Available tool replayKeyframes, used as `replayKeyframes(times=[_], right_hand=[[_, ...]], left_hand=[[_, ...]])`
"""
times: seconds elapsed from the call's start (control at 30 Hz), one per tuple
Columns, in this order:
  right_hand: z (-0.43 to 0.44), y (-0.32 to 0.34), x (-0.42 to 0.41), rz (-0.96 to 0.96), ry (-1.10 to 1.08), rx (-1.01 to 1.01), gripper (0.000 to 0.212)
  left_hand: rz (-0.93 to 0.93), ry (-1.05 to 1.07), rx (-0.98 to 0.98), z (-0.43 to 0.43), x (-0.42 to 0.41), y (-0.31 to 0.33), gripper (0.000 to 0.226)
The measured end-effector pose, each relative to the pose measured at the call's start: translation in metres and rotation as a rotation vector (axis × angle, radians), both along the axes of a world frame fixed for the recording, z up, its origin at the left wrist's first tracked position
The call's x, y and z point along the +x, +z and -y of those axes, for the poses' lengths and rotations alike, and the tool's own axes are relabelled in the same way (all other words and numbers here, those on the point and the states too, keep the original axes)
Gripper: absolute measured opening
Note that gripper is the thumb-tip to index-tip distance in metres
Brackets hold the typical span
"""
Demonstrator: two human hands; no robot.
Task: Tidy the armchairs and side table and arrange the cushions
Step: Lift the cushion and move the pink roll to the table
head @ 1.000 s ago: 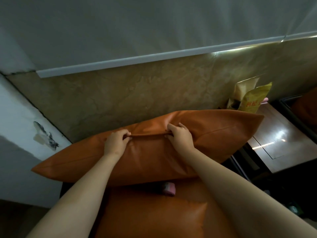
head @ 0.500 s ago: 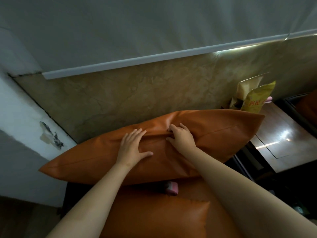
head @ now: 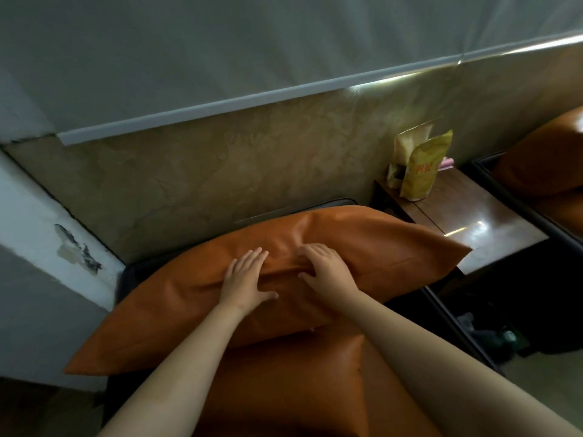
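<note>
A long orange leather cushion [head: 394, 247] lies tilted across the back of the near armchair [head: 132, 272], against the marbled wall. My left hand [head: 246, 279] rests flat on its middle with fingers straight. Just to the right, my right hand [head: 328, 269] has bent fingers dug into a raised fold of the leather. Below them is the orange seat cushion [head: 284, 389]. The wooden side table [head: 479, 222] stands to the right.
Two snack bags, one yellow [head: 422, 168] and one pale [head: 410, 143], stand at the table's back edge by the wall. A second armchair with an orange cushion [head: 542, 165] is at the far right. Dark floor clutter [head: 492, 335] lies under the table's front.
My left hand has let go of the cushion's seam and now lies flat on it. The cushion has sunk lower onto the chair, covering the small pink thing beneath it.
</note>
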State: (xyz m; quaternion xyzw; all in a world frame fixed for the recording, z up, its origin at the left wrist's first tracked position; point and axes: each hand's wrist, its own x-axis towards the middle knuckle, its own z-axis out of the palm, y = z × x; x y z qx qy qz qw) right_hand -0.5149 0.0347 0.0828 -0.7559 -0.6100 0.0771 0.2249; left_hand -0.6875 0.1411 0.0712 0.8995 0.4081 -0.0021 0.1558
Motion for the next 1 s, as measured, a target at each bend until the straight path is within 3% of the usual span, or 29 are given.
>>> replayKeyframes(times=[0.3,0.6,0.77,0.9,1.0], right_hand=[[0.047,-0.02,-0.012,0.002,-0.085,-0.003,0.041],[0.04,-0.026,-0.016,-0.036,-0.105,0.144,0.032],[0.041,-0.036,-0.016,-0.044,-0.139,0.164,0.027],[0.05,-0.052,-0.015,-0.034,-0.174,0.118,0.024],[0.046,-0.059,-0.011,-0.097,-0.213,-0.05,0.049]], left_hand=[[-0.29,-0.036,-0.024,0.017,0.003,-0.012,0.135],[-0.33,0.056,0.015,-0.024,0.022,0.003,0.123],[-0.25,0.152,0.058,-0.046,0.021,0.001,0.117],[-0.063,0.168,0.271,-0.049,0.017,-0.012,0.101],[0.118,0.113,0.403,-0.043,0.019,-0.021,0.082]])
